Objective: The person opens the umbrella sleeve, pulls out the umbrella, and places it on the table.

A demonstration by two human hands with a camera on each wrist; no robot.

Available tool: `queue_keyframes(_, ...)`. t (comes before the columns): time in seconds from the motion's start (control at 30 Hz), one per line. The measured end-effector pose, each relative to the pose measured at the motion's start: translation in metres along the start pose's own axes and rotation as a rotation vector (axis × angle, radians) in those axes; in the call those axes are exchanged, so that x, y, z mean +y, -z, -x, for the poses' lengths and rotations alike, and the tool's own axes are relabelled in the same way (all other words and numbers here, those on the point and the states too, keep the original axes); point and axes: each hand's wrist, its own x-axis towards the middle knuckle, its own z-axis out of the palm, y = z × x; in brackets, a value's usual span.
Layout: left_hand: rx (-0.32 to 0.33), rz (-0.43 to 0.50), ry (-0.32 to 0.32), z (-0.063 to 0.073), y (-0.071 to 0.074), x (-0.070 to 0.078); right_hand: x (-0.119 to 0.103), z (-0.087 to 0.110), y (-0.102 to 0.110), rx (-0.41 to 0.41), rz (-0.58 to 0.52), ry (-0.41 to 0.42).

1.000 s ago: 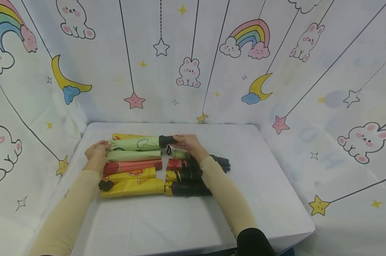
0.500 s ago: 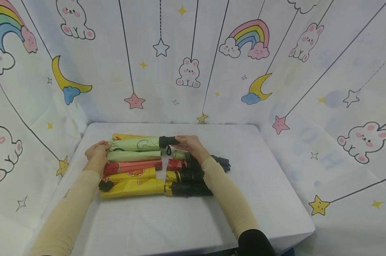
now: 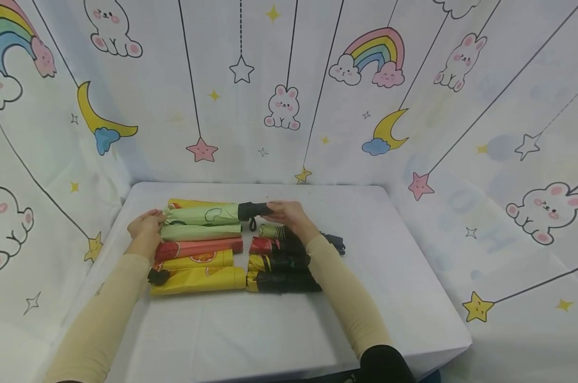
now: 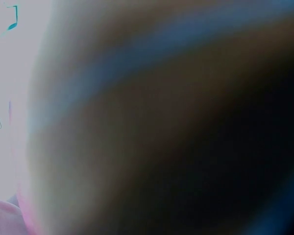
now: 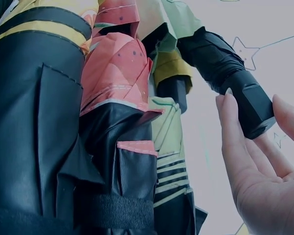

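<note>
A folded light-green umbrella (image 3: 204, 215) with a black handle (image 5: 255, 105) lies across the far part of the row of umbrellas and covers in the head view. My left hand (image 3: 146, 224) pinches its left end. My right hand (image 3: 291, 215) holds the black handle, thumb on one side and fingers on the other in the right wrist view. Just in front lies a flat green cover (image 3: 202, 232), with a yellow piece (image 3: 198, 203) partly hidden behind the umbrella. The left wrist view is blurred and too dark to show the left fingers.
Nearer me lie a red cover (image 3: 200, 248), a yellow cover (image 3: 202, 259) and a longer yellow one (image 3: 202, 280). Right of them are folded umbrellas with black parts: green (image 3: 271, 232), red (image 3: 269, 246) and yellow-black (image 3: 279, 282). They rest on a white-clothed table (image 3: 250, 335).
My right hand has shifted slightly to the right, and more of the black handle shows. The left hand and the umbrella's green body have stayed in place.
</note>
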Motion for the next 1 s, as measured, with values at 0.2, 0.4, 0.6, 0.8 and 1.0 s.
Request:
queue_keyframes(0.2, 0.011, 0.013, 0.002, 0.001, 0.0, 0.0, -0.002, 0.003, 0.004, 0.017, 0.005, 0.0)
queue_keyframes(0.4, 0.005, 0.028, -0.006, 0.003, 0.001, 0.001, -0.004, 0.006, 0.006, 0.01, 0.019, 0.002)
queue_keyframes(0.6, 0.001, 0.025, -0.004, 0.004, 0.001, 0.002, -0.006, 0.009, 0.01, 0.005, 0.021, -0.007)
queue_keyframes(0.8, 0.001, 0.033, -0.006, 0.0, 0.002, 0.002, -0.007, 0.011, 0.014, 0.0, 0.024, 0.008)
queue_keyframes(1.0, 0.008, 0.015, -0.003, -0.001, 0.002, 0.001, -0.006, 0.013, 0.019, 0.008, 0.037, -0.004)
